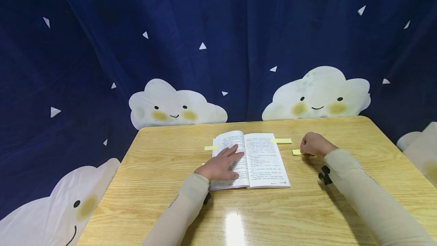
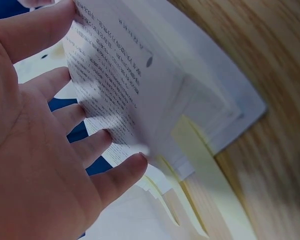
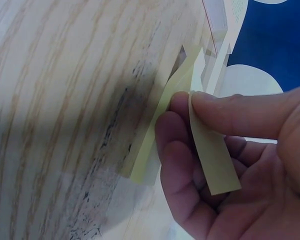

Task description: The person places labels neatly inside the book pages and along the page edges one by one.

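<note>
An open book with printed pages lies on the table. My left hand rests on its left page with the fingers spread. To the right of the book, my right hand pinches a yellow sticky strip between thumb and fingers. That strip curves up from a pad of yellow sticky notes lying on the wood; whether the two still join is hard to tell. One yellow tab sticks out from the right page. Several yellow tabs project from the left page side, partly hidden by my left hand in the head view.
The wooden table carries the book and the pad. Behind it hangs a dark blue curtain with white clouds and triangles. Dark wrist devices sit beneath both sleeves. A bright reflection shows near the table's front.
</note>
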Demonstrator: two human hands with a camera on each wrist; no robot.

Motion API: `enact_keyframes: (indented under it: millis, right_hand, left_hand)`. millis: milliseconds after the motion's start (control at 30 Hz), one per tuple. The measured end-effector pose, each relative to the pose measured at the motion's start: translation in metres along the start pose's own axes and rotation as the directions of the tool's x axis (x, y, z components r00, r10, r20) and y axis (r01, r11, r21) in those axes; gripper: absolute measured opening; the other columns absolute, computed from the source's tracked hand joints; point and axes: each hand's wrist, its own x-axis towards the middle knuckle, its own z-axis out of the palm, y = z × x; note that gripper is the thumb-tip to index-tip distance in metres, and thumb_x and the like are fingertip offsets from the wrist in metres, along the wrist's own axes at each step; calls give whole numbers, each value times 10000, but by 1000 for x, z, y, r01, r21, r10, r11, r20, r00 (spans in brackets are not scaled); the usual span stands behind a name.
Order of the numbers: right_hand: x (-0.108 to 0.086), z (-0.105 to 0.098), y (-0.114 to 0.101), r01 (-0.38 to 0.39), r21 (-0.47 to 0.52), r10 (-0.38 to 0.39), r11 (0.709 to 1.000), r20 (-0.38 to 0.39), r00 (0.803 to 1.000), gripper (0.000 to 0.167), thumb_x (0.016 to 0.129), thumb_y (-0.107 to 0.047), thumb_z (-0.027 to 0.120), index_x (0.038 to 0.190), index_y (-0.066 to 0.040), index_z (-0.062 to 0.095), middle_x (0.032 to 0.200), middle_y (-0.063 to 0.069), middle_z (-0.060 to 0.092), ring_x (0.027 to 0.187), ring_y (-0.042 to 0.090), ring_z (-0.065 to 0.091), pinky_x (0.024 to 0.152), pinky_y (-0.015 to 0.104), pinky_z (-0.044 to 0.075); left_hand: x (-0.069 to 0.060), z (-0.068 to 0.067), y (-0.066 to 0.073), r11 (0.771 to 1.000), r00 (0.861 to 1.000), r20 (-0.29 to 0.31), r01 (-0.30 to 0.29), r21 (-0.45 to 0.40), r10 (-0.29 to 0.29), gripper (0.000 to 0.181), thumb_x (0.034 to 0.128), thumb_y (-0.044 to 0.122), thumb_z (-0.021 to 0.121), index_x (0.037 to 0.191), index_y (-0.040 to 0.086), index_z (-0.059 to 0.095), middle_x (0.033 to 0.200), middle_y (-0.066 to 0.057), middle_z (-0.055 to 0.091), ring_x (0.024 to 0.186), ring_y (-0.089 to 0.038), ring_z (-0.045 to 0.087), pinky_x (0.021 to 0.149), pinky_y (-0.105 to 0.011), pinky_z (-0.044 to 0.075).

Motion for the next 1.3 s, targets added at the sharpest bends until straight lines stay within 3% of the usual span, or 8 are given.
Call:
enact_keyframes:
  millis: [267, 833, 1300]
  right_hand:
    - [2, 2, 5, 20, -11, -20, 1000, 0, 1000, 340, 833, -19, 483, 531, -175, 465, 480, -65, 417, 467, 87, 305, 530, 260, 314]
    - [-1, -2, 2, 20, 31, -21, 999, 22, 1000, 330, 840, -14, 479, 539, -149, 480, 505, -19, 481, 475, 98, 311, 538, 267, 322]
    - [-3, -4, -1, 34, 59, -36, 998, 32, 999, 213, 836, -21, 516, 652, -13, 623, 586, 41, 621, 516, 120, 443, 564, 275, 397]
  left_hand:
    - [0, -1, 2, 1000, 1000, 3, 0, 4, 0, 745, 942, 332, 658, 1578, 299, 273, 1701, 18, 62, 1572, -304, 93, 1243, -479, 239]
    - [-1, -2, 3, 1000, 1000, 7, 5, -7, -5, 746, 945, 327, 656, 1580, 303, 265, 1701, 33, 46, 1575, -296, 73, 1247, -473, 232]
    - [-1, -1, 0, 1000, 1000, 1, 5, -28, -5, 741, 941, 339, 659, 1575, 310, 277, 1699, 54, 47, 1575, -285, 76, 1233, -490, 260]
